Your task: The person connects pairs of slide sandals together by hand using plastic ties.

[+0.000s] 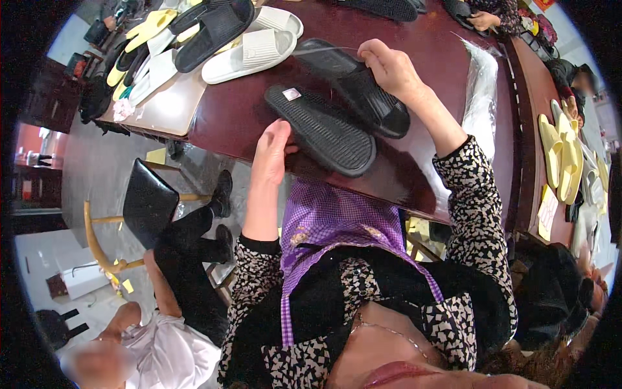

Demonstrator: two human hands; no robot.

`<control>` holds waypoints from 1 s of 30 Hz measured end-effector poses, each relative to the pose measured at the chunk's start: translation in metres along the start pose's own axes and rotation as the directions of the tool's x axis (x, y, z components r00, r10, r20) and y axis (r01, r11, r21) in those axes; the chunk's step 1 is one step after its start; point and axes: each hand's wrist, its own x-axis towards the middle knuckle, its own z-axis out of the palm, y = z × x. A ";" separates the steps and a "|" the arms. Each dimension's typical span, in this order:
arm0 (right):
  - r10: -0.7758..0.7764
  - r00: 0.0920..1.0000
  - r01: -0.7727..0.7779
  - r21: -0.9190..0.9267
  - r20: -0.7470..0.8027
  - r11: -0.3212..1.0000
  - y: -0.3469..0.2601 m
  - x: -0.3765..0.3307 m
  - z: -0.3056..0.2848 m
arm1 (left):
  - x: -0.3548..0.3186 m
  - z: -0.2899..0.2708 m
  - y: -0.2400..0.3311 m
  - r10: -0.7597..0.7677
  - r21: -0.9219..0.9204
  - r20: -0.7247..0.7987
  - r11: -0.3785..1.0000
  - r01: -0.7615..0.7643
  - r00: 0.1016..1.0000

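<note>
A black slipper (321,133) lies sole up on the dark red table, with a small pale label near one end. My left hand (271,152) is beside its left edge, loosely curved with fingers apart and nothing visible in it. Whether it touches the slipper I cannot tell. Behind lies a second black slipper (382,107), its strap at the right end. Over that one, my right hand (392,71) is closed, fingertips pinched on a thin clear strip (334,49), seemingly plastic film, which stretches left.
White slippers (249,55) and other black and yellow ones are heaped at the table's far left. Clear plastic film (481,91) lies to the right. Yellow slippers (560,155) sit on another surface at far right. A person (162,343) sits at lower left; another person's hand (483,21) is across the table.
</note>
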 end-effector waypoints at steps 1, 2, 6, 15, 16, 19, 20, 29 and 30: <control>-0.001 1.000 0.002 0.040 -0.007 0.999 -0.005 0.000 -0.002 | 0.001 0.003 0.002 0.013 0.097 0.002 0.995 -0.013 1.000; -0.002 1.000 0.003 0.080 -0.014 0.997 -0.010 0.001 -0.003 | 0.003 0.004 0.001 0.015 0.098 0.004 0.995 -0.015 1.000; 0.001 0.997 0.013 0.199 -0.072 0.980 -0.027 0.005 -0.010 | 0.014 0.009 -0.006 -0.040 -0.158 0.094 0.986 0.054 0.995; 0.083 0.982 -0.044 0.218 -0.172 0.975 -0.014 0.010 -0.022 | 0.008 0.006 -0.018 0.104 -0.707 0.204 0.703 0.073 0.973; 0.082 0.982 -0.043 0.219 -0.173 0.975 -0.012 0.007 -0.018 | 0.010 0.001 -0.021 0.136 -0.777 0.301 0.608 0.160 0.944; 0.071 0.993 -0.057 0.157 -0.089 0.986 -0.012 -0.005 0.000 | 0.025 -0.010 -0.045 0.207 -0.823 0.321 0.544 0.164 0.924; 0.069 0.994 -0.055 0.162 -0.086 0.985 -0.013 -0.009 0.008 | 0.031 -0.011 -0.054 0.231 -0.810 0.255 0.581 0.077 0.939; 0.164 0.975 -0.168 0.014 0.152 0.986 -0.017 -0.043 0.041 | 0.023 0.025 -0.047 0.318 -0.426 -0.097 0.843 -0.329 0.943; 0.145 0.978 -0.148 0.013 0.148 0.989 -0.019 -0.043 0.042 | 0.020 0.027 -0.046 0.320 -0.425 -0.100 0.842 -0.331 0.942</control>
